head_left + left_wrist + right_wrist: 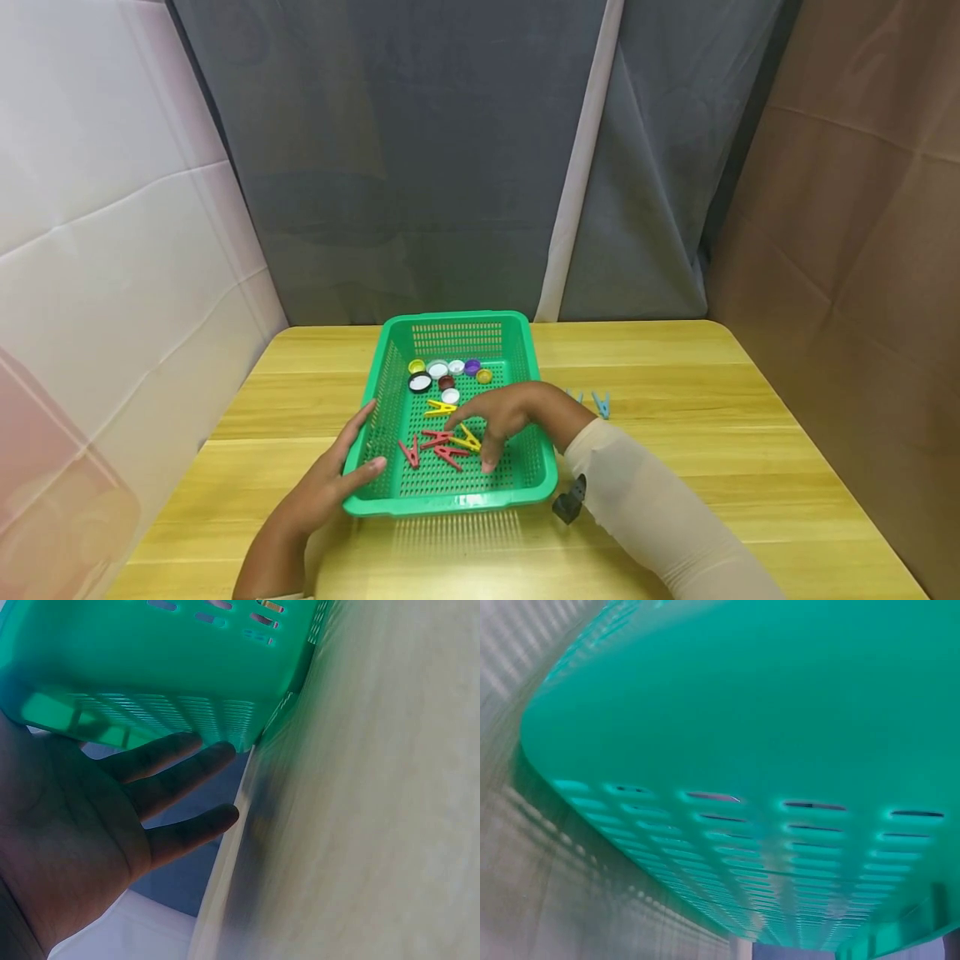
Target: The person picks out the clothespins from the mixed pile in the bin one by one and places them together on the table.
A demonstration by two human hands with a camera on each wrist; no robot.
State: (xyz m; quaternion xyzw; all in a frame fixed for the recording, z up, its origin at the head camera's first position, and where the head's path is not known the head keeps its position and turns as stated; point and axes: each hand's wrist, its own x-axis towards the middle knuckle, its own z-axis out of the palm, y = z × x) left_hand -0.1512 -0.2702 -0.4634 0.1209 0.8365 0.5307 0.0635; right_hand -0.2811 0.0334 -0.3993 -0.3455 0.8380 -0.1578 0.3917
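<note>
A green plastic basket (450,503) stands on the wooden table. My left hand (326,483) is at its left side, thumb over the rim and the other fingers outside; in the left wrist view these fingers look straight and spread by the slotted wall. Inside the basket, my right hand (506,417) reaches down over a yellow clothespin (471,438), thumb and forefinger apart on either side. Red clothespins (409,452) lie just left of it, and another yellow clothespin (441,408) sits farther back. The right wrist view shows only the basket's outer wall (727,727) and the table, no hand.
Several bottle caps (437,369) in white, yellow, purple, black and dark red lie in the basket's far half. On the table, right of the basket, are blue clothespins (602,405), one partly behind my right wrist. Cloth hangs behind and at both sides.
</note>
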